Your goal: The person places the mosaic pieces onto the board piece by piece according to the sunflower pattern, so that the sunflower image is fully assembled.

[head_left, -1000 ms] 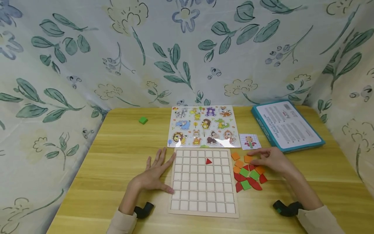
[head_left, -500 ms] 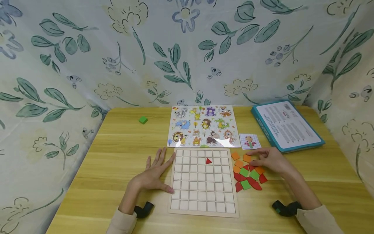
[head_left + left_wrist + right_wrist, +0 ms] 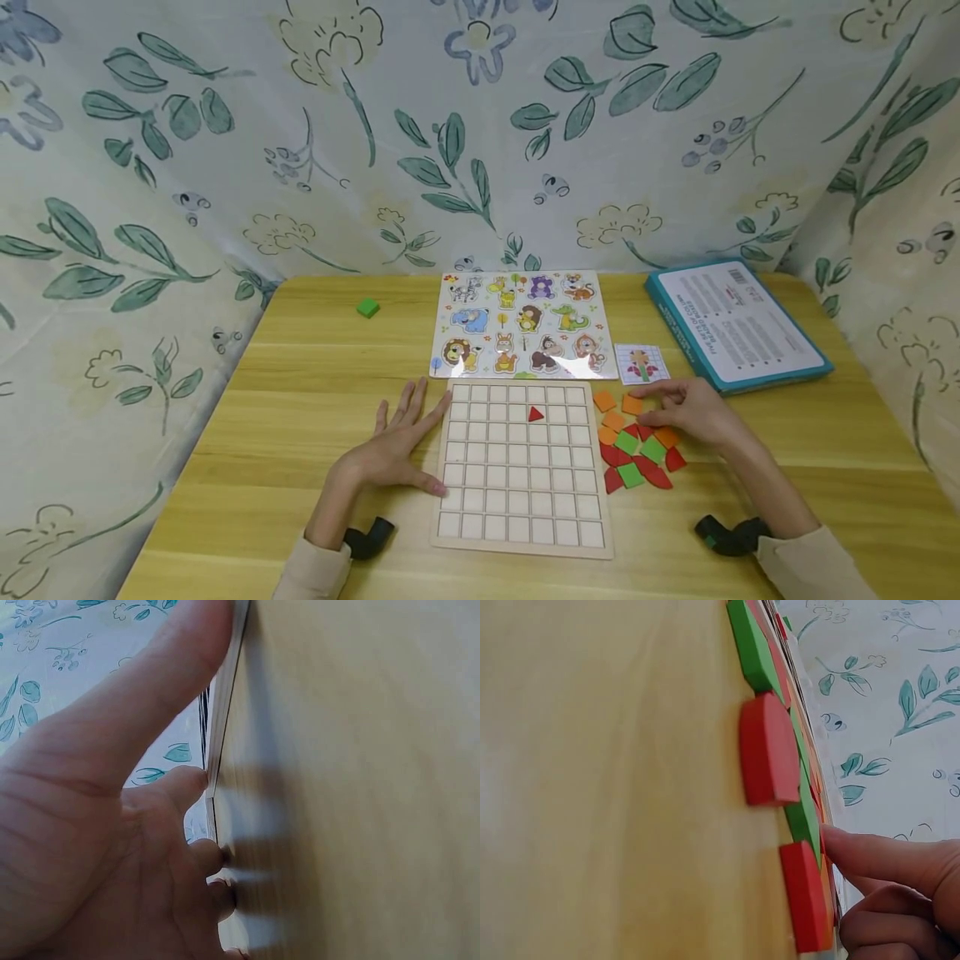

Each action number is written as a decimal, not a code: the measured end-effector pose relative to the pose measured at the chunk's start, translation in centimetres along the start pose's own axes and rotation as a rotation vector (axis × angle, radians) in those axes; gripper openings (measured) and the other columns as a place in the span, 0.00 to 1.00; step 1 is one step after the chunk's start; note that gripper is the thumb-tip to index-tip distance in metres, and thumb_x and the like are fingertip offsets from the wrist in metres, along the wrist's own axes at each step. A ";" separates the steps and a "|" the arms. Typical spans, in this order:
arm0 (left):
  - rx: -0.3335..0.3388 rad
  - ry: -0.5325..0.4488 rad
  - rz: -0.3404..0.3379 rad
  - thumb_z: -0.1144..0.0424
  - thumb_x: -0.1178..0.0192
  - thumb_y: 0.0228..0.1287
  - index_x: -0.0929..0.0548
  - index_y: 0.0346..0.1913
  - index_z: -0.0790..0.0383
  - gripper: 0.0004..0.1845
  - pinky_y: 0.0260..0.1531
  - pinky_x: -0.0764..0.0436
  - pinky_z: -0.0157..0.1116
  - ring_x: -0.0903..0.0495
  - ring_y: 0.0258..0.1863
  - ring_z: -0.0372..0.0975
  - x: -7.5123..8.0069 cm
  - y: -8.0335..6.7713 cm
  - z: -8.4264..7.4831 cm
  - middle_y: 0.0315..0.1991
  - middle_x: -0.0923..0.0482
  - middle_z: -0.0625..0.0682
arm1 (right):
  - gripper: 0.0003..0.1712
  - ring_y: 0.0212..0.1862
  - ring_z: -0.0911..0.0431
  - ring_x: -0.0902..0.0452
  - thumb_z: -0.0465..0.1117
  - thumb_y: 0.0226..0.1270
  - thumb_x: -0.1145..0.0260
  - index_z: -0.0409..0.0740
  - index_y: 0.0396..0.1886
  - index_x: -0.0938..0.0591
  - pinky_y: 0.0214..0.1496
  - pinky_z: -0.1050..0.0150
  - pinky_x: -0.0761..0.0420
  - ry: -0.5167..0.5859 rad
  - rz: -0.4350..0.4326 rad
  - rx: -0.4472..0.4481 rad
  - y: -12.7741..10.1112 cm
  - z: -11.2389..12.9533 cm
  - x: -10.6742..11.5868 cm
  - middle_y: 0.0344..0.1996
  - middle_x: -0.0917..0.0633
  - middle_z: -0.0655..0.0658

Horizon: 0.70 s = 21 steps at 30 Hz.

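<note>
A wooden grid board lies flat on the table, with one red triangle piece in an upper cell. My left hand is spread along the board's left edge; its thumb and index finger touch the frame. In the left wrist view, the left thumb reaches the board's side. To the right of the board, my right hand pinches an orange square piece between thumb and index finger, low over the table. Several orange, green and red pieces lie just below it. In the right wrist view, pieces hide the right fingertips.
An animal puzzle sheet lies behind the board. Beside it is a small pattern card. A teal box lies at the back right, and a green block at the back left. Floral cloth hangs behind.
The orange square piece has shifted slightly left and away from me at my right fingertips. The right forearm has moved a little left. My left hand and the board stay put.
</note>
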<state>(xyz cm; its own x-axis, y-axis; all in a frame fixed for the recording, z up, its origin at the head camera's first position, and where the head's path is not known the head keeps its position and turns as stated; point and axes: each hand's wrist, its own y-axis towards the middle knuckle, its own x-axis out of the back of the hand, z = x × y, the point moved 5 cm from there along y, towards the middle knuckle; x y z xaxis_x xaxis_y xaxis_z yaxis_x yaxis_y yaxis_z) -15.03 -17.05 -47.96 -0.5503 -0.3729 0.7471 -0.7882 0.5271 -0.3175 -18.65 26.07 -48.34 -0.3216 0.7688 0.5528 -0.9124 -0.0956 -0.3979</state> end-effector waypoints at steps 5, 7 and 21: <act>0.007 0.003 0.006 0.41 0.21 0.48 0.62 0.85 0.46 0.71 0.74 0.80 0.69 0.85 0.82 0.57 -0.1 0.1 0.0 0.82 0.86 0.61 | 0.29 0.21 0.57 0.40 0.48 0.65 0.24 0.38 0.62 0.17 0.28 0.61 0.41 -0.017 -0.014 0.030 0.0 0.2 0.1 0.16 0.38 0.52; 0.006 0.002 0.003 0.41 0.21 0.48 0.62 0.85 0.47 0.71 0.74 0.80 0.69 0.85 0.82 0.58 -0.1 0.1 0.0 0.82 0.86 0.62 | 0.29 0.21 0.58 0.41 0.48 0.66 0.25 0.38 0.62 0.17 0.27 0.61 0.40 -0.026 -0.020 0.047 -0.1 0.4 0.2 0.17 0.38 0.52; -0.054 -0.062 -0.029 0.33 0.22 0.43 0.60 0.85 0.46 0.73 0.71 0.84 0.70 0.86 0.81 0.58 -0.4 0.3 0.7 0.82 0.86 0.63 | 0.18 0.19 0.58 0.47 0.42 0.63 0.23 0.44 0.52 0.11 0.22 0.66 0.42 0.089 0.107 0.188 0.4 7.4 -5.3 0.15 0.41 0.52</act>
<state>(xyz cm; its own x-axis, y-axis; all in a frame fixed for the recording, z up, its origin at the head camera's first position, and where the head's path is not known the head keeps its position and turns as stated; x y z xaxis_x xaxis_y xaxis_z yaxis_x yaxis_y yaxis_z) -15.22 -17.29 -48.70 -0.5446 -0.4342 0.7176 -0.7890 0.5555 -0.2627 -19.20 17.24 -46.01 -0.4034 0.7996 0.4449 -0.9079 -0.2895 -0.3031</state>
